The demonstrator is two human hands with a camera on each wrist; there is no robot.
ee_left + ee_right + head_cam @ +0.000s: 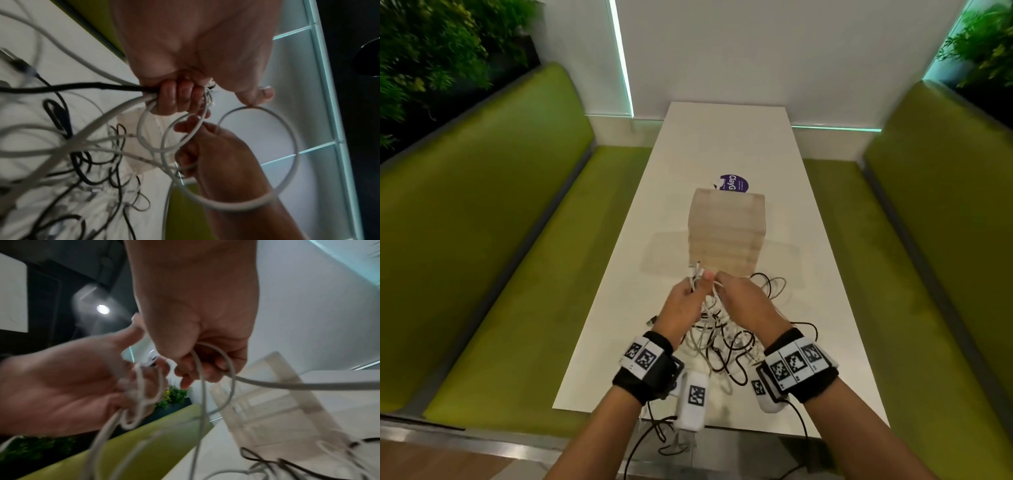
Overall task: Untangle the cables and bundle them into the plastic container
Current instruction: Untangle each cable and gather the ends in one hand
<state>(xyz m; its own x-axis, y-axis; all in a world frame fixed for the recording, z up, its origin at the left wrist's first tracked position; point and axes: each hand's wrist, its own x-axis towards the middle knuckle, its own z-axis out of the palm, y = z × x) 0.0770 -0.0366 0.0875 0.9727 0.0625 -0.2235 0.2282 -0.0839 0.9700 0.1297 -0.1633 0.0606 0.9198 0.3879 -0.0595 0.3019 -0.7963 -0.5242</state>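
Observation:
A tangle of white and black cables (726,346) lies on the white table (825,342) near its front edge. Both hands are raised just above it, close together. My left hand (690,291) grips a bunch of white cable ends and a black cable, fingers (176,97) curled round them. My right hand (736,291) holds loops of a white cable (287,129), its fingers (205,368) curled round the strand (308,385). The tall translucent plastic container (726,233) stands upright just beyond the hands; it also shows in the right wrist view (277,402).
A flat translucent sheet or lid (664,253) lies beside the container's base. A purple round sticker (734,183) sits behind it. Green benches (517,274) flank the narrow table. Black cable (654,435) hangs over the near table edge.

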